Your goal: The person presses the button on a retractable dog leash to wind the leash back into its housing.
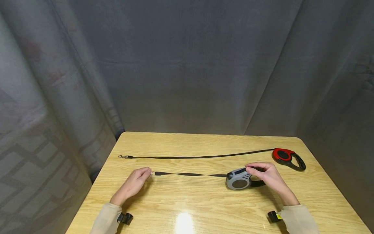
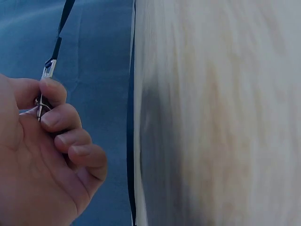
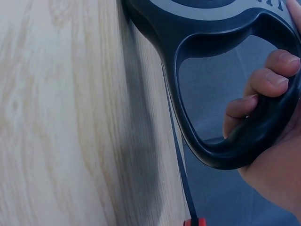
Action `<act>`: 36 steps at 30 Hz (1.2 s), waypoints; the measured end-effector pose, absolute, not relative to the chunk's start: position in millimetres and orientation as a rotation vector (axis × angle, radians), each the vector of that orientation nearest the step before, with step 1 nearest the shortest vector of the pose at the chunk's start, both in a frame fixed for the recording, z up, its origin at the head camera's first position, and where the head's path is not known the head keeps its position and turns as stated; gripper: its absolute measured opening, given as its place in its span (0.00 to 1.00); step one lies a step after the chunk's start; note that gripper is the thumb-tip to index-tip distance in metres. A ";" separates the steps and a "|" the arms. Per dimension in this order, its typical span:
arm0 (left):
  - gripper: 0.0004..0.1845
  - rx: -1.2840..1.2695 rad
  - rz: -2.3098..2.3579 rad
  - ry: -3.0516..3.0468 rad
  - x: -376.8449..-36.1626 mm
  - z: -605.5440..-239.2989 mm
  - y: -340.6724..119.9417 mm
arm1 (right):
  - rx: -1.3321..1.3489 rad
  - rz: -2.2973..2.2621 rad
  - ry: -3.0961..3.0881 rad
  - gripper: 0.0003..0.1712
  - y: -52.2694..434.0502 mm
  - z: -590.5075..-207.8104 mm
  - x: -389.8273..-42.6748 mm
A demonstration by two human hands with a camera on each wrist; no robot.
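A grey and black retractable dog leash (image 1: pixel 238 179) is held up over the table by my right hand (image 1: pixel 270 177). In the right wrist view, the fingers (image 3: pixel 270 80) curl through its black handle (image 3: pixel 235 153). Its black strap (image 1: pixel 190 174) runs left, twisted and stretched between both hands. My left hand (image 1: pixel 135 182) pinches the metal snap hook (image 2: pixel 47 70) at the strap's end between thumb and fingers. Part of the hook is hidden by the fingers.
Behind, a red and black retractable leash (image 1: pixel 281 154) lies at the right of the wooden table (image 1: pixel 181 139). Its strap (image 1: pixel 201 157) extends left across the tabletop to a metal snap hook (image 1: pixel 122 157). Grey curtains (image 1: pixel 187 71) surround the table.
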State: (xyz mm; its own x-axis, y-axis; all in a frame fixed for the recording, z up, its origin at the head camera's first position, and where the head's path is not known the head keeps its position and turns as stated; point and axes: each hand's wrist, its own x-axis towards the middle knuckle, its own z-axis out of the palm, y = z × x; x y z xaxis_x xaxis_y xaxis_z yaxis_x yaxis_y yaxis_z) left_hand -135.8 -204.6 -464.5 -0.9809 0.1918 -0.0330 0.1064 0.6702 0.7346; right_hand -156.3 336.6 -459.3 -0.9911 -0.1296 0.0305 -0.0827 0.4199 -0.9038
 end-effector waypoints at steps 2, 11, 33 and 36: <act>0.22 0.284 1.221 2.762 -135.8 -464.8 -204.9 | -0.188 -1.661 2.604 0.17 336.2 -458.9 -155.9; 0.12 0.433 1.214 2.780 -134.8 -465.9 -206.4 | -0.192 -1.664 2.599 0.17 336.7 -456.8 -155.3; 0.08 0.662 1.282 2.933 -134.8 -466.7 -205.2 | -0.233 -1.660 2.610 0.16 335.8 -458.4 -157.4; 0.08 0.673 1.287 2.940 -134.2 -466.3 -204.0 | -0.231 -1.658 2.608 0.16 335.5 -458.9 -157.7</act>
State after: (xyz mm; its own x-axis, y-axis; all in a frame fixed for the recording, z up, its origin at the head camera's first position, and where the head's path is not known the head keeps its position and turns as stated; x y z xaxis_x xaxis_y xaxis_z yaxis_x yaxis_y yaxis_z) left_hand -134.2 -204.0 -466.3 -0.9066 0.3122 0.2839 0.4204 0.6094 0.6722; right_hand -157.7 335.5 -458.9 -0.9879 -0.1484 0.0441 -0.1028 0.4164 -0.9033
